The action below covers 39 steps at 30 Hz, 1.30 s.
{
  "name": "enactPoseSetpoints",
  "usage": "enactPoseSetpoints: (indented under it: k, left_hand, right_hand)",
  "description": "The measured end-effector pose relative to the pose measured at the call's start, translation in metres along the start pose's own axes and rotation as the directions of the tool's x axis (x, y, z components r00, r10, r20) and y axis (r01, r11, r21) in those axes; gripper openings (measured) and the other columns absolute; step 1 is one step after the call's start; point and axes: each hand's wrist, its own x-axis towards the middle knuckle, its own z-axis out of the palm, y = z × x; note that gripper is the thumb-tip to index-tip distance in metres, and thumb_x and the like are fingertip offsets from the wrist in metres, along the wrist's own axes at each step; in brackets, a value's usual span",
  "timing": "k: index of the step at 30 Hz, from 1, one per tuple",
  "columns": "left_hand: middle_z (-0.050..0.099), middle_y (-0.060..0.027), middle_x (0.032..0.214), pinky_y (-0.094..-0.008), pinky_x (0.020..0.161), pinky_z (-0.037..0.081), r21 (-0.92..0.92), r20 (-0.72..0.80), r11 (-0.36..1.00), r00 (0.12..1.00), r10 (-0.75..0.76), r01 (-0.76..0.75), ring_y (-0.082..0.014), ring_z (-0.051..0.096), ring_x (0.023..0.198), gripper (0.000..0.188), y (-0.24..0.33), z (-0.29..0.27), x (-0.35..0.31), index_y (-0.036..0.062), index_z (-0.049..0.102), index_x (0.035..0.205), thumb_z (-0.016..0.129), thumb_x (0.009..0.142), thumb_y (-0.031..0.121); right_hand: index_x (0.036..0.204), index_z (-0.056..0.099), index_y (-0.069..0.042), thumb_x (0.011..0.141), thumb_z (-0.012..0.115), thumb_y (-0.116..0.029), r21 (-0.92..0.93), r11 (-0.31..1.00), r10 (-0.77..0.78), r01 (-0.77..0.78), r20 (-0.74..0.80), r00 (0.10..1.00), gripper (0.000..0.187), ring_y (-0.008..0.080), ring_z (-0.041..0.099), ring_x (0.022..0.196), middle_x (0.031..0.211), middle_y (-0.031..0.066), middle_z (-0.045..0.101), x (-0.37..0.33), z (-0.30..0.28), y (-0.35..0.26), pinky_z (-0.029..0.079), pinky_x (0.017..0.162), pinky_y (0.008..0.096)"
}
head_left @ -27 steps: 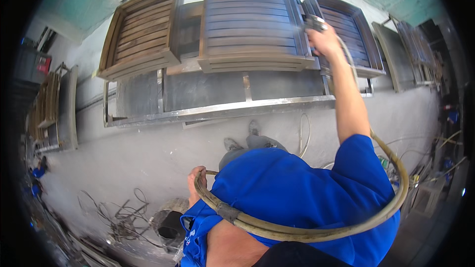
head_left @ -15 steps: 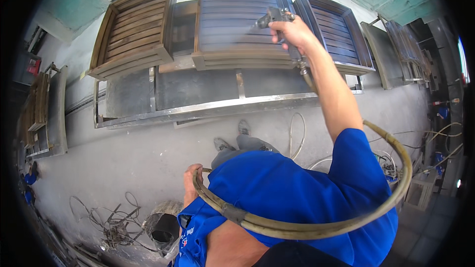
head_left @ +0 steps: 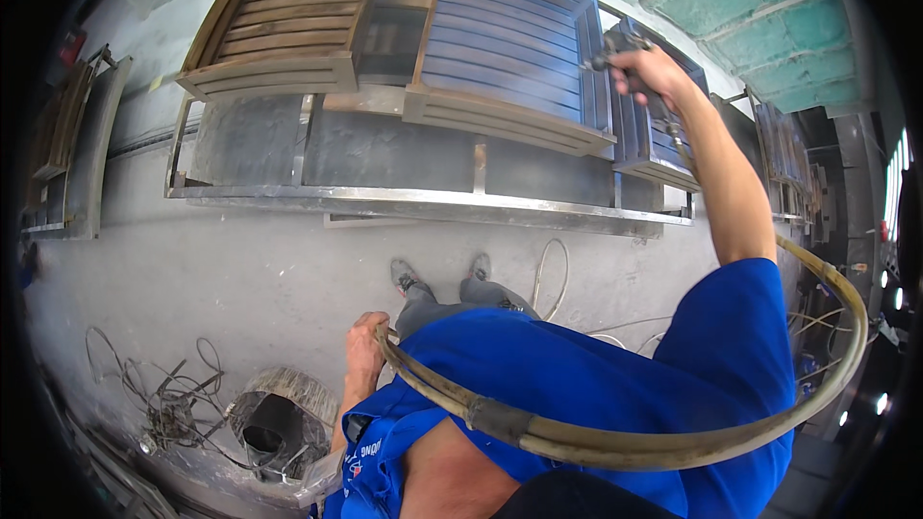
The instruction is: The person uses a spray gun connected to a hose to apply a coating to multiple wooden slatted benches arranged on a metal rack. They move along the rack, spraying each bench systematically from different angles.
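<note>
My right hand (head_left: 654, 75) is closed round a spray gun (head_left: 618, 46), held over the right edge of the middle slatted wooden frame (head_left: 500, 48). A faint mist hangs over its slats, which look bluish. A second slatted frame (head_left: 663, 139) lies partly hidden behind my right hand and arm. Further left is a brown slatted frame (head_left: 298, 24). From the gun a long yellowish hose (head_left: 615, 444) loops round my right arm and across my front. Down by my left hip, my left hand (head_left: 366, 338) is closed on the hose's other side.
The frames rest on a low metal rack (head_left: 413, 200) in front of my feet. A paint-crusted bucket (head_left: 279, 428) and tangled hoses (head_left: 173, 404) are on the floor at lower left. Another hose loop (head_left: 551, 279) lies near my feet. More panels stand at far left and right.
My right hand has moved the spray gun rightward, from above the middle frame's slats to its right edge. The view has shifted too. My left hand still grips the hose.
</note>
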Motion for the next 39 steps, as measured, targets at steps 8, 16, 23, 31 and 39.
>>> enactPoseSetpoints:
  k: [8, 16, 23, 31, 39]
  left_hand:
    - [0.070, -0.0204, 0.087, -0.0461, 0.074, 0.054, -0.011, -0.147, 0.999, 0.988, -0.046, 0.045, -0.0408, 0.070, 0.082, 0.005, 0.021, 0.022, -0.007, 0.0027, 0.071, 0.093, 0.069, 0.090, 0.006]
    - [0.071, -0.0210, 0.093, -0.0490, 0.075, 0.054, 0.201, -0.276, 0.964, 0.954, -0.118, 0.177, -0.0438, 0.069, 0.087, 0.009, 0.095, 0.106, -0.023, 0.0036, 0.070, 0.095, 0.064, 0.088, 0.005]
    - [0.073, -0.0237, 0.098, -0.0464, 0.079, 0.056, 0.166, -0.393, 0.886, 0.853, -0.343, 0.432, -0.0426, 0.072, 0.091, 0.019, 0.184, 0.203, -0.056, 0.0047, 0.074, 0.100, 0.065, 0.083, 0.008]
    - [0.073, -0.0219, 0.099, -0.0501, 0.082, 0.054, 0.166, -0.346, 0.864, 0.848, -0.401, 0.476, -0.0453, 0.069, 0.095, 0.020, 0.205, 0.244, -0.082, 0.0061, 0.073, 0.103, 0.066, 0.084, 0.008]
    - [0.073, -0.0207, 0.099, -0.0495, 0.080, 0.056, 0.214, -0.241, 0.938, 0.946, -0.218, 0.271, -0.0446, 0.069, 0.093, 0.013, 0.198, 0.256, -0.078, 0.0074, 0.073, 0.101, 0.065, 0.091, 0.010]
  right_hand:
    - [0.132, 0.063, -0.007, 0.095, 0.067, -0.017, 0.240, 0.914, -0.320, 0.327, -0.070, 0.945, 0.038, 0.0109, 0.063, 0.070, 0.080, 0.0031, 0.064, -0.003, 0.007, -0.003, 0.043, 0.043, 0.0248]
    - [0.149, 0.059, -0.020, 0.090, 0.069, -0.015, 0.118, 0.829, -0.560, 0.547, 0.193, 0.806, 0.059, 0.0117, 0.066, 0.073, 0.094, 0.0055, 0.072, 0.069, 0.009, 0.070, 0.054, 0.059, 0.0307]
    - [0.147, 0.059, -0.028, 0.090, 0.069, -0.027, -0.096, 0.715, -0.696, 0.693, -0.192, 0.692, 0.058, 0.0377, 0.068, 0.113, 0.118, 0.0186, 0.074, 0.233, -0.046, 0.031, 0.054, 0.097, 0.0437]
    - [0.153, 0.054, -0.023, 0.095, 0.064, -0.021, 0.146, 0.682, -0.731, 0.716, 0.154, 0.665, 0.059, 0.0099, 0.061, 0.065, 0.077, 0.0023, 0.063, 0.164, -0.094, 0.058, 0.049, 0.048, 0.0290]
    - [0.152, 0.054, -0.016, 0.090, 0.068, -0.019, 0.330, 0.747, -0.656, 0.577, 0.225, 0.721, 0.063, 0.0075, 0.060, 0.066, 0.080, 0.0011, 0.063, 0.019, -0.140, 0.181, 0.045, 0.044, 0.0232]
